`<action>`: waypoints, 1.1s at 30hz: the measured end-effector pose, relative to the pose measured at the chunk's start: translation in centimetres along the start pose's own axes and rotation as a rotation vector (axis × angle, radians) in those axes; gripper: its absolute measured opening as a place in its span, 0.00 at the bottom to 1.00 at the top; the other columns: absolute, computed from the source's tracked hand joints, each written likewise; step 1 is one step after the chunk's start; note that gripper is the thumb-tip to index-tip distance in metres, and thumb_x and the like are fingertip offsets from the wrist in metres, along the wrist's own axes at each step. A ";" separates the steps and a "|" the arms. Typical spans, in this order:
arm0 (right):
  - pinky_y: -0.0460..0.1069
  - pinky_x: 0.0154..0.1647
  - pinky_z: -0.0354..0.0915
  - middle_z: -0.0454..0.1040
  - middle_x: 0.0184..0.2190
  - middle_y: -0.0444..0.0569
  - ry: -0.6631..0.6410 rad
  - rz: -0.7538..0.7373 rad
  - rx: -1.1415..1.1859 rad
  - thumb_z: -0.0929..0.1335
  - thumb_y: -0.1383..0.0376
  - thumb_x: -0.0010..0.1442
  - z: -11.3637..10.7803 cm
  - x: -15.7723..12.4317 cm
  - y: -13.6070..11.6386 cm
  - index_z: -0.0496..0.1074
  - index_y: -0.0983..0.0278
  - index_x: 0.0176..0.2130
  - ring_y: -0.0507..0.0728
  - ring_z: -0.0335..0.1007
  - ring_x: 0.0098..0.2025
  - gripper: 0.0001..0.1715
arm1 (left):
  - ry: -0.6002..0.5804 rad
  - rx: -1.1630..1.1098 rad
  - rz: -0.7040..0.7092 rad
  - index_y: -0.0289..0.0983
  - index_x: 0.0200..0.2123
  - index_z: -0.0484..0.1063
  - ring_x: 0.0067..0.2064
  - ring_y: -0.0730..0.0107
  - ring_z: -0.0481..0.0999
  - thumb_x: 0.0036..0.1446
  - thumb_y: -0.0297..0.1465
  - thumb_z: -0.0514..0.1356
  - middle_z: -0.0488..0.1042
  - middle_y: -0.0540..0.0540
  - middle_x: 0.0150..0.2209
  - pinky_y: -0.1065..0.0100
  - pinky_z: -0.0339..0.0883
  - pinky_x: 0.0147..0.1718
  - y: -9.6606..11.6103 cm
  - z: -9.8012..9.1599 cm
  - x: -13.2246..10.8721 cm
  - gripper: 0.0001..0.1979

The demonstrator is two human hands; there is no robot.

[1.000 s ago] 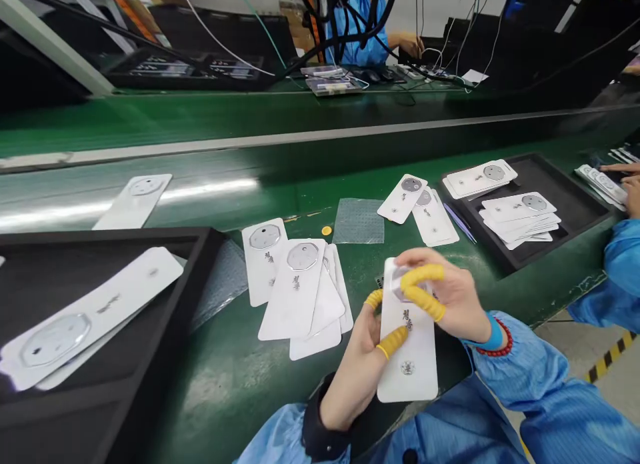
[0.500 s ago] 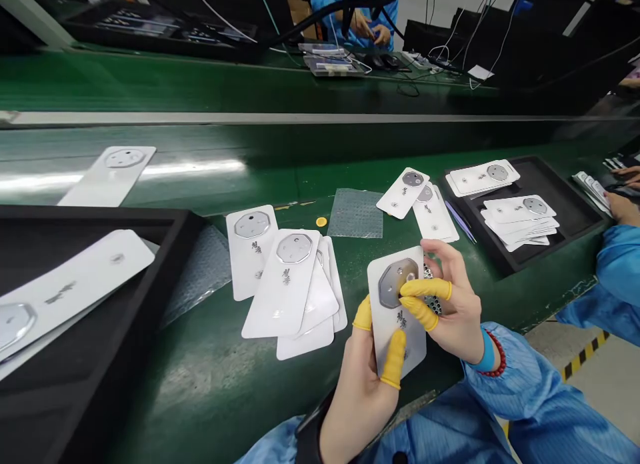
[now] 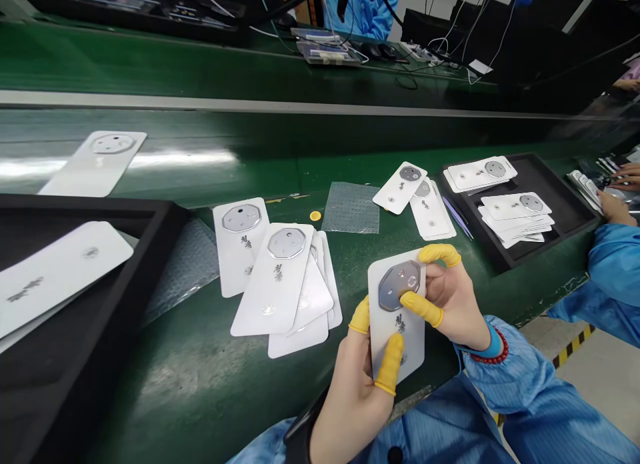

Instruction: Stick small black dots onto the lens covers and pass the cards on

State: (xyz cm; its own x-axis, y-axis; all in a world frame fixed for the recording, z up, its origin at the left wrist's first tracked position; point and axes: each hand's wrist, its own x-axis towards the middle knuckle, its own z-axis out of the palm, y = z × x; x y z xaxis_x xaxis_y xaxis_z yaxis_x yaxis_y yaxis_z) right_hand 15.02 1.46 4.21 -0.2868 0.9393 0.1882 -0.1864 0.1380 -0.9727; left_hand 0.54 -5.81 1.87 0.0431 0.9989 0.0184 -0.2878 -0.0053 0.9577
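1. Right hand (image 3: 455,294): its index finger has just left the camera plate (image 3: 399,284) for the panel's upper-right corner; the thumb presses at the plate's four o'clock rim. Thumb and index appear to pinch the panel's edge, though the contact behind is hidden.
2. That leaves the plate almost wholly uncovered, so the work in hand seems to have gone from fingering the plate to steadying the panel.
3. Left hand (image 3: 350,401): thumb laid flat on the front, index finger against the left edge, pinching; the remaining fingers are hidden.
4. Held panel (image 3: 411,347): white, between both hands, tilted, plate end up; take it as the clock's centre.
5. Nine to ten o'clock: a loose pile of white panels (image 3: 270,287) on the bench.
6. Two o'clock: a black tray (image 3: 570,207) with two stacks of white panels (image 3: 517,217) in separate places.
7. Nine o'clock, farther: a larger black tray (image 3: 60,384) with overlapping white panels (image 3: 55,281).
8. Between ten and eleven, far off: a dark tray (image 3: 220,34); its contents are too small to tell.
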 end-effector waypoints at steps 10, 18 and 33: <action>0.48 0.32 0.79 0.78 0.35 0.44 -0.001 -0.108 -0.076 0.73 0.62 0.61 -0.2 -0.4 -0.2 0.59 0.54 0.48 0.54 0.81 0.33 0.23 | 0.040 0.097 -0.039 0.43 0.57 0.71 0.51 0.55 0.80 0.58 0.28 0.64 0.79 0.40 0.50 0.62 0.77 0.47 -0.8 -0.7 -1.0 0.23; 0.50 0.30 0.79 0.78 0.35 0.45 0.033 -0.181 -0.075 0.71 0.64 0.64 0.5 -0.8 -0.2 0.59 0.53 0.49 0.55 0.80 0.32 0.19 | 0.036 0.217 0.020 0.42 0.62 0.66 0.55 0.51 0.77 0.59 0.27 0.63 0.77 0.38 0.53 0.57 0.73 0.52 -1.2 -0.7 -1.8 0.28; 0.44 0.36 0.77 0.73 0.35 0.42 -0.007 -0.035 -0.036 0.71 0.64 0.64 0.9 -1.0 0.2 0.61 0.55 0.44 0.49 0.76 0.33 0.14 | 0.171 0.089 0.016 0.43 0.39 0.79 0.22 0.78 0.76 0.53 0.27 0.68 0.79 0.56 0.24 0.81 0.71 0.24 2.4 0.0 2.1 0.09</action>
State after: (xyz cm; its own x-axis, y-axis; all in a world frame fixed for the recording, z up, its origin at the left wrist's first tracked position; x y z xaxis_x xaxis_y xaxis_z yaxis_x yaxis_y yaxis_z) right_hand 14.48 0.29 3.99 -0.2869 0.9316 0.2232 -0.1626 0.1823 -0.9697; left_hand -0.05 -3.70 4.20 -0.1261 0.9920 -0.0080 -0.2013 -0.0177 0.9794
